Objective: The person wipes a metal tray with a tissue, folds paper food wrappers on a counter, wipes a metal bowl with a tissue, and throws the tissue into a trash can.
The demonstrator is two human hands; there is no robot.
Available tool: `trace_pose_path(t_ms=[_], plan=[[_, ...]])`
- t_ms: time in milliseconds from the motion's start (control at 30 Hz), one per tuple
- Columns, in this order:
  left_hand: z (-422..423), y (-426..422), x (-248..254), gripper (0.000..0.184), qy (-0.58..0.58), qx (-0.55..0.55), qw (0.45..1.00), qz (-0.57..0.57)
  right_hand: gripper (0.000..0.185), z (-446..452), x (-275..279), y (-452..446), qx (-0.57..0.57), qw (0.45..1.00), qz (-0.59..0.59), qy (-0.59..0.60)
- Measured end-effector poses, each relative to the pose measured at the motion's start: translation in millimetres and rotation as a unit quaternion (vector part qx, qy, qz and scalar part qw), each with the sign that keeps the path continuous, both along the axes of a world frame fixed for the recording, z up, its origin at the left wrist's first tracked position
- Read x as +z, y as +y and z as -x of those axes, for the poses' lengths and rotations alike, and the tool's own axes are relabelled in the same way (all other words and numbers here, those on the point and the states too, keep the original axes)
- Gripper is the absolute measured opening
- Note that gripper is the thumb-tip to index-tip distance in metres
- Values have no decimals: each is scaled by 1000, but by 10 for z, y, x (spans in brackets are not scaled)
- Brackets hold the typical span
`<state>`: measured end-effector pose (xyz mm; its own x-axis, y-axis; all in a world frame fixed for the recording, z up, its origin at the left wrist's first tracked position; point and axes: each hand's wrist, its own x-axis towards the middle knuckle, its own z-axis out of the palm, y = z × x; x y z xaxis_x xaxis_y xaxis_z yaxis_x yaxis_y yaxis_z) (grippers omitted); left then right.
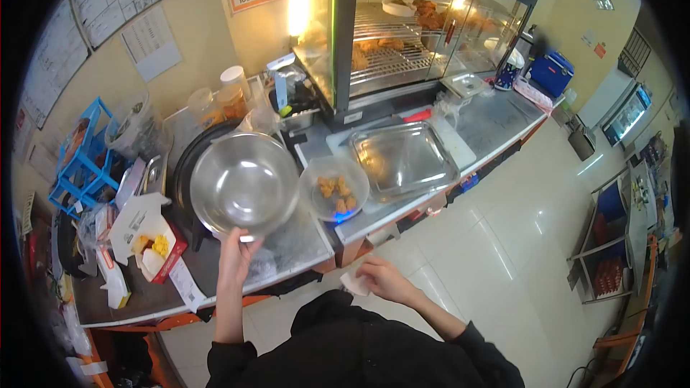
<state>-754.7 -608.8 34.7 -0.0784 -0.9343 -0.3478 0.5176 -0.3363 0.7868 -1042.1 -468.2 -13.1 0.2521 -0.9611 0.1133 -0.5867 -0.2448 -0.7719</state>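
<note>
My left hand (238,253) grips the near rim of a large steel mixing bowl (244,179), its thumb over the edge. The bowl is tilted towards me and its inside shows bare, shiny metal. My right hand (387,280) is closed at the counter's front, by my body, on a white crumpled tissue (353,282). Right of the bowl stands a clear plastic bowl (310,190) with several pieces of fried chicken (338,190). A steel tray (406,159) lies beyond it, partly over a white cutting board (460,147).
A lit glass display warmer (345,50) with fried food stands behind the counter. On the left are an open food box (172,244), a receipt (187,286), a blue rack (86,162) and several tubs. A dark round pan (183,165) sits behind the bowl. Tiled floor (496,244) lies right.
</note>
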Motion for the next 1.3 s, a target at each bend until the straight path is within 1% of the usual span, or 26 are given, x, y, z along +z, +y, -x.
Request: trace_pose_path(t_ms=[67, 100, 167, 200, 233, 300, 400, 500, 533, 600, 667, 700, 733, 767, 800, 833, 900, 967, 1000, 1033, 1067, 1100, 1133, 1233, 1267, 1300], plan=[[86, -512, -98, 39, 55, 21, 998, 24, 25, 246, 68, -80, -99, 993, -11, -69], [84, -768, -209, 38, 81, 30, 996, 31, 26, 370, 64, -103, -136, 988, -26, -70], [-13, -1228, -415, 38, 184, 10, 981, -60, 28, 588, 15, -75, -213, 972, -66, -76], [45, -1310, -367, 39, 200, 5, 978, -65, 30, 672, -40, -55, -247, 961, -69, -107], [98, -1365, -317, 50, 248, 2, 964, -100, 28, 720, -72, -21, -274, 953, -68, -111], [117, -1521, -347, 63, 369, 30, 899, -235, 24, 807, -139, 33, -325, 936, -63, -122], [140, -1639, -476, 71, 361, 16, 909, -209, 21, 945, -361, 103, -366, 921, -79, -111], [282, -1680, -390, 72, 386, 171, 863, -277, 21, 1097, -419, 132, -388, 899, -119, -168], [349, -1683, -344, 67, 353, 189, 871, -285, 21, 1165, -432, 132, -393, 888, -135, -196], [473, -1678, -292, 60, 284, 219, 885, -296, 20, 1362, -530, 147, -387, 893, -101, -207], [215, -1718, -690, 54, 90, 185, 972, -112, 20, 1578, -593, 197, -402, 882, -101, -226], [435, -1662, -584, 52, -8, 159, 987, -14, 21, 1706, -605, 227, -419, 868, -117, -239], [644, -1591, -449, 52, 46, 198, 978, -48, 21, 1855, -608, 263, -437, 854, -132, -250], [1091, -1385, -59, 53, 100, 238, 962, -84, 21, 2017, -590, 305, -456, 840, -125, -267], [1161, -1385, -146, 43, 84, 202, 973, -65, 21, 2182, -553, 353, -474, 826, -118, -283], [1367, -1376, -338, 38, 27, 218, 975, -4, 21, 2353, -524, 413, -488, 813, -112, -298], [2274, -1053, -365, 28, -88, 255, 955, 120, 23, 2742, -498, 563, -496, 810, -74, -304], [3029, -750, -661, 16, 95, 54, 989, 105, 24, 3174, -426, 700, -502, 805, -44, -312], [3956, -296, -218, 14, -8, 66, 991, 117, 25, 3371, -336, 793, -507, 801, -36, -318], [4306, -23, -277, 13, 27, -90, 992, 79, 26, 3563, -258, 885, -512, 795, -29, -324], [4593, 102, -623, 14, 198, -212, 953, -81, 27, 3765, -205, 960, -531, 787, -17, -314], [4882, 225, -783, 20, 278, -216, 870, -345, 26, 3987, -239, 1050, -542, 783, -4, -305], [5226, 350, -653, 27, 216, -204, 814, -499, 26, 4196, -307, 1167, -556, 777, 10, -296], [5689, 309, -1020, 32, 299, -138, 822, -464, 20, 4695, -399, 1494, -595, 733, -9, -330], [5761, 223, -1091, 31, 306, -80, 832, -456, 18, 4839, -435, 1583, -595, 723, -20, -352], [5812, 119, -1121, 28, 307, -85, 854, -411, 16, 4982, -457, 1631, -591, 714, -30, -374]])
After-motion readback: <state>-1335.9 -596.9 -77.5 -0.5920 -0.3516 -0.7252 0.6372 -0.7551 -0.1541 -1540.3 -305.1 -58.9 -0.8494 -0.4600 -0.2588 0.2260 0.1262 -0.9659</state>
